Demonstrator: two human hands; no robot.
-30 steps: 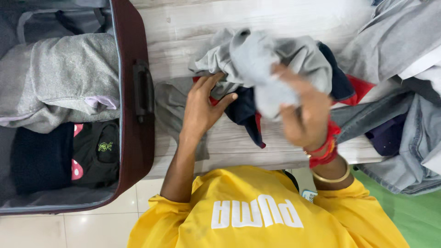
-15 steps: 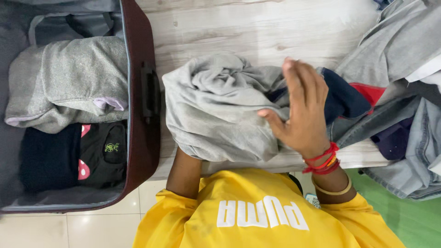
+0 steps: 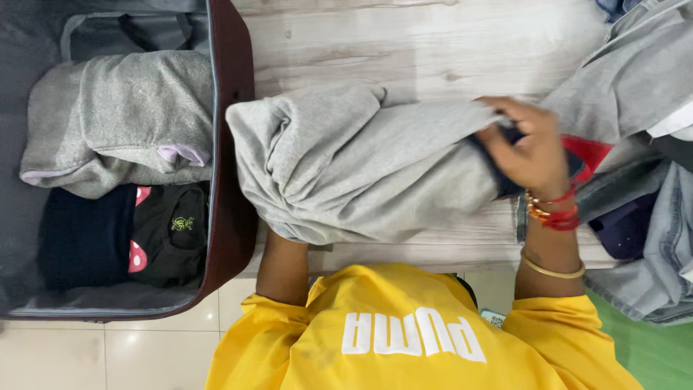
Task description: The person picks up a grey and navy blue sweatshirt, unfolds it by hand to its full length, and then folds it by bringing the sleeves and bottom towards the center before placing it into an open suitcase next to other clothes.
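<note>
Right hand (image 3: 530, 155) has slid out to the grey sweatshirt's (image 3: 361, 162) far end and now pinches its edge; left hand's buried underneath, grip unclear.

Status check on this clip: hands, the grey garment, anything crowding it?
Right hand gripping grey garment at its right end. Left hand hidden under the garment. Garment stretched across wooden table. Open suitcase against its left, clothes pile at right.

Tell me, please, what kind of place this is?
Probably a room in a home, where clothes are being handled. An open maroon suitcase with folded clothes stands beside a pale wooden table, a pile of garments lies on it, and the floor is tiled.
</note>
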